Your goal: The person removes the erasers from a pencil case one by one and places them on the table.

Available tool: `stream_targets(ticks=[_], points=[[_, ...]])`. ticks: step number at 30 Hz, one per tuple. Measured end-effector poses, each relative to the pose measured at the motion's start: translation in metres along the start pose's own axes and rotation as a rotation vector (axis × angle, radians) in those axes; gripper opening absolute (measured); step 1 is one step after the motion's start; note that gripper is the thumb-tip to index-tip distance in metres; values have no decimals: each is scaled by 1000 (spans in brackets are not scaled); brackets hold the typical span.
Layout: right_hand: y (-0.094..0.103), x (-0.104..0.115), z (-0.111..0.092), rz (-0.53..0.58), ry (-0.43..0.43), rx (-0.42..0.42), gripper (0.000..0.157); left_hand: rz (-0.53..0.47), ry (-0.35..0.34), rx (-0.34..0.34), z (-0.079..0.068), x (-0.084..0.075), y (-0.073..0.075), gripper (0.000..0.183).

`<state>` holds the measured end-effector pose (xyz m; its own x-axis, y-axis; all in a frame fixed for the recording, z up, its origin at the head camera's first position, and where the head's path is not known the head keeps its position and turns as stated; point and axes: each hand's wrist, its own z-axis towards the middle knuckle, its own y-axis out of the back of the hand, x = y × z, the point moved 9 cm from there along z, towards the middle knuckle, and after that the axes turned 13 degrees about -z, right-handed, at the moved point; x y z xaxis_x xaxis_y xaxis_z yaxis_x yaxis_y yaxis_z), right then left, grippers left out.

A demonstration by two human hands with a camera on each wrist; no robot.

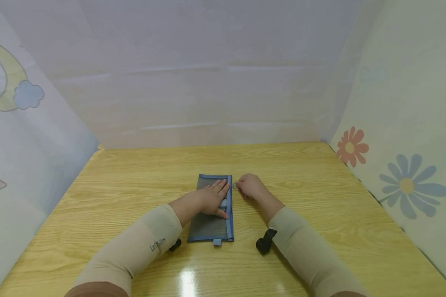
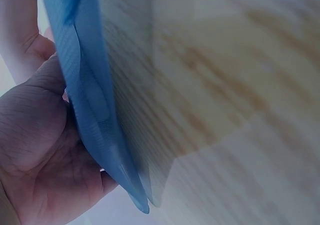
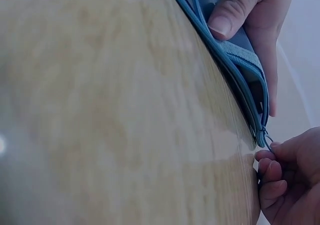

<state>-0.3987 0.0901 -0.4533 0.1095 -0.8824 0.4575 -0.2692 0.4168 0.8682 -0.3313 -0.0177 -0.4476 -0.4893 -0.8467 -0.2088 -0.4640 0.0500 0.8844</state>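
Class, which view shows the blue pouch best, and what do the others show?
The head view: it takes in all four corners of the pouch, though the left hand covers part of it. The left wrist view shows only a cropped side, nearly edge-on; the right wrist view shows one end close up, cropped.

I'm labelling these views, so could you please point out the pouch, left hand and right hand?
Pouch [image 1: 209,227], head view, on its grey panel.
Left hand [image 1: 210,200], head view, on its back.
Right hand [image 1: 250,186], head view, on its back.
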Motion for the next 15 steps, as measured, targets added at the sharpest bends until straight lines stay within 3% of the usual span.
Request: stream_targets(ticks=[15], points=[[4, -1, 15, -80, -37, -20, 38, 18, 6, 22, 1, 0, -1, 100]])
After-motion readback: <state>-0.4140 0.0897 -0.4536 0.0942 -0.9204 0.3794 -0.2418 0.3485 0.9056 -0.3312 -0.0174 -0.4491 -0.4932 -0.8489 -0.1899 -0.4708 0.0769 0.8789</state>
